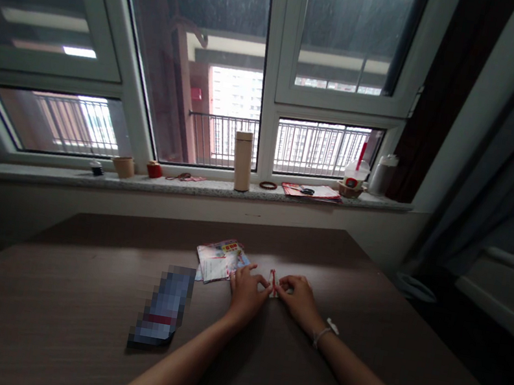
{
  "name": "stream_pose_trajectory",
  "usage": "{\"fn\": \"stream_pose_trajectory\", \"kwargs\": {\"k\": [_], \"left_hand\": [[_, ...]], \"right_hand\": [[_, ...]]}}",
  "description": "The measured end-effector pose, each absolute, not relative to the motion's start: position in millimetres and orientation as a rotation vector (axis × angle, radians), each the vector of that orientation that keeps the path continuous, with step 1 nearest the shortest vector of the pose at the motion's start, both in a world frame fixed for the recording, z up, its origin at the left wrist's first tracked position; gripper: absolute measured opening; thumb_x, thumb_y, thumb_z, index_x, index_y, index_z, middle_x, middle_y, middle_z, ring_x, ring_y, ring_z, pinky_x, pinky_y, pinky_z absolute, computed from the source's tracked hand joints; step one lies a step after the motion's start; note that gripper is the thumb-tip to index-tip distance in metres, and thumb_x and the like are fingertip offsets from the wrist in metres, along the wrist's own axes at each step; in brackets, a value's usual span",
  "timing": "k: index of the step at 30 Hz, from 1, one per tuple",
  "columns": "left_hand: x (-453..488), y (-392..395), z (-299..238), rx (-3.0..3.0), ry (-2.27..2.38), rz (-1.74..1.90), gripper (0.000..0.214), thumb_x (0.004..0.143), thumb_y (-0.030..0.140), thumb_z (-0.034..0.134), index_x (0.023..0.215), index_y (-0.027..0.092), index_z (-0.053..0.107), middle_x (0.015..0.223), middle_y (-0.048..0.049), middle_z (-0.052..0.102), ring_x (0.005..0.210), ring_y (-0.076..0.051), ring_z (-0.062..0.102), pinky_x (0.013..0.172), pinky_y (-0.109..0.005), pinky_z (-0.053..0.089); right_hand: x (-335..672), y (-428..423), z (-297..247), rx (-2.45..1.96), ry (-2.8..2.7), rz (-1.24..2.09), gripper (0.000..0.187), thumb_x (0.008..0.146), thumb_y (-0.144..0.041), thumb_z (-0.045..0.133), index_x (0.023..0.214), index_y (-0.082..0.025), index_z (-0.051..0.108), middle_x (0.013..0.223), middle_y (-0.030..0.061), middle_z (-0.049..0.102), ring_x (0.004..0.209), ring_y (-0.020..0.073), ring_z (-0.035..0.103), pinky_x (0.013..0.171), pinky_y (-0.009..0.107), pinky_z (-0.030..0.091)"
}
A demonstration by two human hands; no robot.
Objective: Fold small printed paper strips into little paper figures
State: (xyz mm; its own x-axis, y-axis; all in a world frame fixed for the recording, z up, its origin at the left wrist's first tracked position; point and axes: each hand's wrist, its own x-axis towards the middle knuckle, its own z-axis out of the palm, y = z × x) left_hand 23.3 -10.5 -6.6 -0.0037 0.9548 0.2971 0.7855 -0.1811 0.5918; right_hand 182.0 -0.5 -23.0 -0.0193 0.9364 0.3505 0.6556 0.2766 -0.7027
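A small red-and-white piece of folded paper point(274, 284) is between my hands, just above or on the brown table point(50, 276). My left hand point(247, 293) pinches its left edge with thumb and forefinger, the other fingers reaching forward. On the opposite side, my right hand point(301, 297) has curled fingers gripping the right edge. A white band circles my right wrist. Printed colourful paper sheets point(220, 260) lie in a loose stack beyond my left hand. The fine folds of the small piece are too tiny to make out.
A pixelated dark slab, perhaps a phone point(163, 308), lies left of my left forearm. Along the windowsill point(189, 188) stand a tan bottle point(242, 162), a paper cup point(123, 167), a drink cup with straw point(355, 173), a grey flask point(383, 174) and scissors point(306, 191) on papers.
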Motion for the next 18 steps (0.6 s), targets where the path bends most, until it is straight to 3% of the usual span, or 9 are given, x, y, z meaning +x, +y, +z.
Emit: {"fn": "stream_pose_trajectory", "kwargs": {"k": [4, 10, 18], "left_hand": [[23.5, -14.1, -2.3, 2.06, 1.876, 0.914, 0.028, 0.075, 0.029, 0.072, 0.102, 0.027, 0.068, 0.131, -0.0079, 0.051, 0.128, -0.028, 0.039, 0.111, -0.053, 0.02], [20.7, -13.8, -0.8, 2.156, 1.849, 0.796, 0.014, 0.08, 0.035, 0.067, 0.092, 0.037, 0.075, 0.142, -0.0013, 0.044, 0.133, -0.031, 0.032, 0.111, -0.06, 0.015], [15.3, -13.1, -2.1, 2.341, 1.868, 0.656, 0.019, 0.084, 0.047, 0.061, 0.1, 0.049, 0.071, 0.151, 0.0036, 0.036, 0.138, -0.036, 0.026, 0.107, -0.071, 0.009]], "right_hand": [[181.8, -3.9, -21.4, -1.569, -1.751, 0.359, 0.02, 0.074, -0.032, 0.066, 0.09, -0.022, 0.068, 0.086, 0.0041, 0.068, 0.095, 0.0249, 0.053, 0.087, 0.035, 0.038], [184.3, -6.1, -21.6, -1.632, -1.789, 0.281, 0.022, 0.075, -0.037, 0.067, 0.09, -0.02, 0.066, 0.097, 0.0069, 0.062, 0.103, 0.0258, 0.049, 0.09, 0.032, 0.037], [186.3, -5.8, -19.4, -1.658, -1.834, 0.335, 0.022, 0.077, -0.039, 0.065, 0.091, -0.022, 0.067, 0.101, 0.0063, 0.061, 0.106, 0.0261, 0.048, 0.093, 0.033, 0.035]]}}
